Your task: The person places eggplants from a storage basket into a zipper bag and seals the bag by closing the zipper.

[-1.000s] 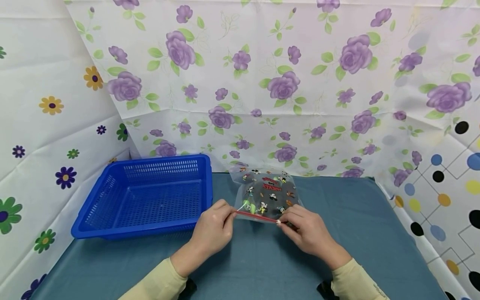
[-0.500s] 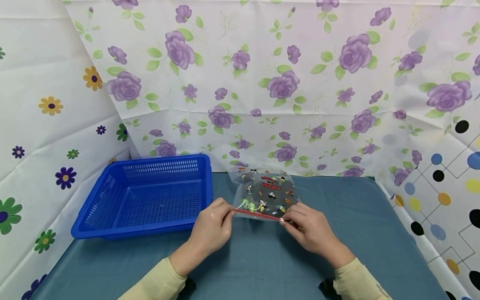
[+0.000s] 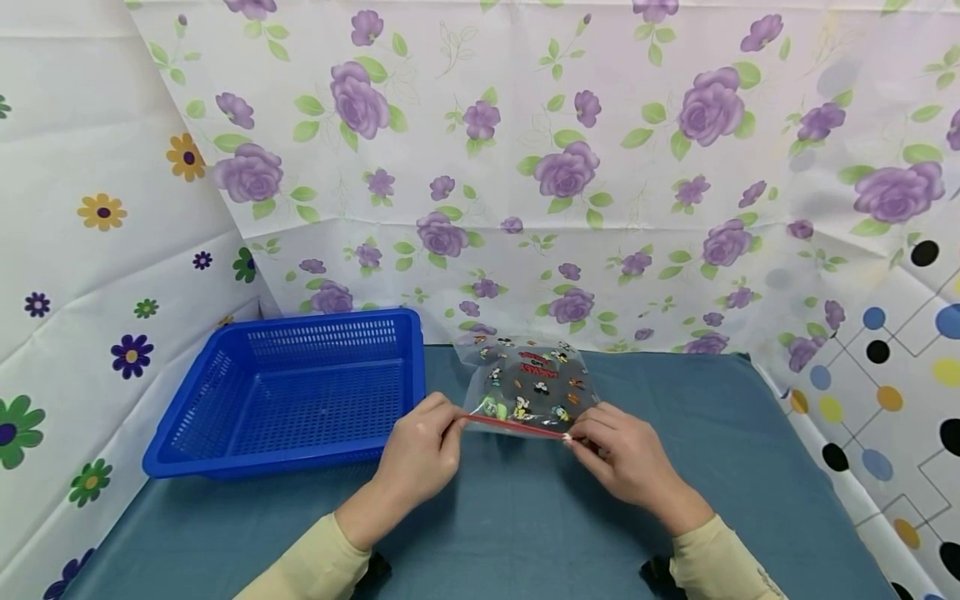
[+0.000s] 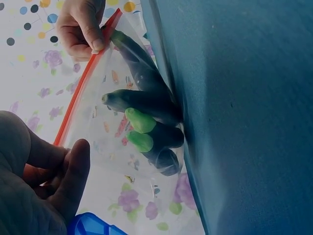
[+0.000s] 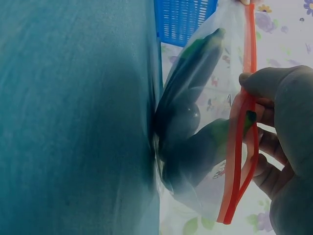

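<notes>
A clear zip bag point(image 3: 531, 387) with cartoon prints lies on the table, its red zip strip point(image 3: 513, 427) lifted toward me. Long dark eggplant-like things point(image 4: 144, 105) with green ends show through the plastic. My left hand point(image 3: 422, 450) pinches the strip's left end. Thumb and fingers of my right hand point(image 3: 626, 458) pinch the strip near its right end, at a small white slider point(image 4: 95, 51). Past those fingers, in the right wrist view, the two red zip edges point(image 5: 234, 166) stand apart in a loop. One dark tip point(image 5: 250, 116) pokes up beside them.
To the left stands a blue perforated basket point(image 3: 281, 462), nothing seen inside it. A blue-green cloth point(image 3: 510, 533) covers the table. Flowered sheets point(image 3: 637, 192) hang behind and at the left, and a dotted sheet point(image 3: 885, 442) hangs at the right.
My right hand has slid a little to the right along the zip strip. The left hand, with its end of the bag, has shifted slightly left and away from me.
</notes>
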The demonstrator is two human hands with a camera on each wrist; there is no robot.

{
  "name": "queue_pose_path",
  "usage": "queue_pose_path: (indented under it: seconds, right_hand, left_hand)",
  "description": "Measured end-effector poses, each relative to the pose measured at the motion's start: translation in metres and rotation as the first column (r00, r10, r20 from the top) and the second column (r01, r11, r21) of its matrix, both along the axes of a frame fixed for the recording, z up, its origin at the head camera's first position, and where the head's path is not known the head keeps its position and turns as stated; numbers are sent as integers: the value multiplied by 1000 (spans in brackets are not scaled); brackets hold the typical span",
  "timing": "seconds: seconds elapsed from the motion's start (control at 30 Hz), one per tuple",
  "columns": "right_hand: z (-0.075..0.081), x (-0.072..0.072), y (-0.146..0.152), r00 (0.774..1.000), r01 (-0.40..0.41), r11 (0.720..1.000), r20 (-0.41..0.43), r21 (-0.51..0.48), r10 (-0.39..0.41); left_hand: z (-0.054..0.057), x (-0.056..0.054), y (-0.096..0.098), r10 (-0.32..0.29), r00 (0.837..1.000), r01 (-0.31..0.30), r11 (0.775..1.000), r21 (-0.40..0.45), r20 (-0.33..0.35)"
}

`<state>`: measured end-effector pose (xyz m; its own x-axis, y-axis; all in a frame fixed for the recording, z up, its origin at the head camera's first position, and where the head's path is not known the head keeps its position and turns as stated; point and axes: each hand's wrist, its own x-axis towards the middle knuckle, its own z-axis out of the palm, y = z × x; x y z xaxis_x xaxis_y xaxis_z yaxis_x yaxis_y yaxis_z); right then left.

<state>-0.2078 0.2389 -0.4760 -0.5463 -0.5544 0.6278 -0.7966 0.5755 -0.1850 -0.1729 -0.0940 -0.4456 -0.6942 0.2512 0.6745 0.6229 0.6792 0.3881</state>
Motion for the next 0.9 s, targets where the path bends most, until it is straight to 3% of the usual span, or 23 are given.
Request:
queue_pose_path:
  seconds: [0.5, 0.9]
  right_hand:
    - [3, 0, 4, 1000, 22, 1000, 21, 13, -23]
    - [3, -2, 9, 1000, 18, 1000, -4, 1, -18]
  left_hand:
    - [0, -1, 1, -13, 1000, 13, 1000, 18, -23]
    - [-1, -1, 0, 15, 998, -15, 1000, 10, -58]
